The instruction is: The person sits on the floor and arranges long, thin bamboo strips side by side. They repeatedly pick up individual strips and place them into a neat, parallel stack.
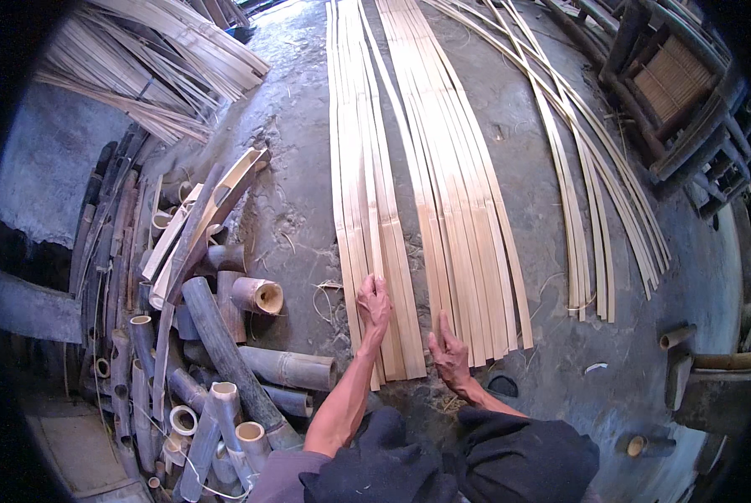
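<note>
Two rows of long pale bamboo strips lie side by side on the grey floor, running away from me. My left hand (374, 303) is closed over the left row (354, 184), its fingers pinched on one bamboo strip (374, 239) that lies on top of the others. At the near end of the right row (468, 251), my right hand (452, 356) rests with its index finger stretched along the strips and its thumb apart. Its lower fingers are partly hidden. A narrow gap separates the two rows near my hands.
Cut bamboo tubes (287, 366) and split pieces are heaped on my left. Thinner strips (589, 193) lie crossed on the right. A stack of strips (141, 59) leans at the far left. Dark bamboo furniture (677, 84) stands far right, and a short tube (650, 446) lies near right.
</note>
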`<state>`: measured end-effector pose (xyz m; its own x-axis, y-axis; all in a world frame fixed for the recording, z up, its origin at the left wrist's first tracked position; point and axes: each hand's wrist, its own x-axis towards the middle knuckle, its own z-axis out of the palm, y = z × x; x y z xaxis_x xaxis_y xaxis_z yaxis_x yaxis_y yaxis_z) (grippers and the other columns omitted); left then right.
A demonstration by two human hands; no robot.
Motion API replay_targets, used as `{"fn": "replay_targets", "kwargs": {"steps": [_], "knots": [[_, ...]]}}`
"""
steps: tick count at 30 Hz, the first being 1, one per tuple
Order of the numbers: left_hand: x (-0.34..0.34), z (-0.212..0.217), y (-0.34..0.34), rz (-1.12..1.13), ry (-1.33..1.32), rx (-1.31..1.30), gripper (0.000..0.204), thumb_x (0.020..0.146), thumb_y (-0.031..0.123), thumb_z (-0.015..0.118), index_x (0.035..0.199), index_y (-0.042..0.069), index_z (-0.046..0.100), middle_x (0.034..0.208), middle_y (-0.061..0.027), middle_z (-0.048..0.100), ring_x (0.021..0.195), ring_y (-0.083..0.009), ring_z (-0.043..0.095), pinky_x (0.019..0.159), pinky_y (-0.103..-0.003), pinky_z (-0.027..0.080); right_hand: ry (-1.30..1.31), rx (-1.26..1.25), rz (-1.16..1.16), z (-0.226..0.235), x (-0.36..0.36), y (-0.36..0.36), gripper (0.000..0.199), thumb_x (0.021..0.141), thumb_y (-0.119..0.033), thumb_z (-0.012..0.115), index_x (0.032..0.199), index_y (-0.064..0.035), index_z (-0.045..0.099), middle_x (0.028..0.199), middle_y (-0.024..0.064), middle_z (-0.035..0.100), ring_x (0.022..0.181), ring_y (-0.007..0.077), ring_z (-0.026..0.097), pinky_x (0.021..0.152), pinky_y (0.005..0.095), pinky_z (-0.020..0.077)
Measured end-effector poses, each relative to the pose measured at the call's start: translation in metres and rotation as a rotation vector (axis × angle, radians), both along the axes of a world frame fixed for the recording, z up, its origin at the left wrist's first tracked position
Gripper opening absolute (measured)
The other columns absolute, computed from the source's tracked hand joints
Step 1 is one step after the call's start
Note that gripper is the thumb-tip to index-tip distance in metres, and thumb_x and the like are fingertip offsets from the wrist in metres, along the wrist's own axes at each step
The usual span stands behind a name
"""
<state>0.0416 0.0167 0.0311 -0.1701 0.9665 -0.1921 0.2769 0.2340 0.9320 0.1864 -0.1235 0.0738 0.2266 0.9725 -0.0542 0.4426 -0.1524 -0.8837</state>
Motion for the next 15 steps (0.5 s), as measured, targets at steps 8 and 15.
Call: {"fn": "replay_targets", "kwargs": {"steps": [8,15], "knots": [[0.004,0.009,0.009,-0.011,-0.004,0.010,0.030,0.099,0.027,0.048,0.087,0.000,0.056,0.059,-0.0057,0.049,0.048,-0.0129,0.051,0.043,-0.033,0.044,-0.043,-0.085,-0.021,-0.023,0.009,-0.012,0.058,0.092,-0.019,0.060,0.145,-0.0039,0.038,0.063,0.0229,0.046,0.053,0.0299,0.051,0.055,0.0413,0.0427],[0.007,0.012,0.009,0.006,-0.073,0.070,0.027,0.099,0.022,0.049,0.086,0.000,0.055,0.056,-0.0025,0.048,0.046,-0.0107,0.050,0.042,-0.030,0.045,-0.225,-0.037,0.105,-0.034,0.020,-0.014,0.065,0.094,-0.021,0.057,0.148,-0.0015,0.027,0.069,0.0255,0.053,0.060,0.0333,0.059,0.059,0.0422,0.0474]]}}
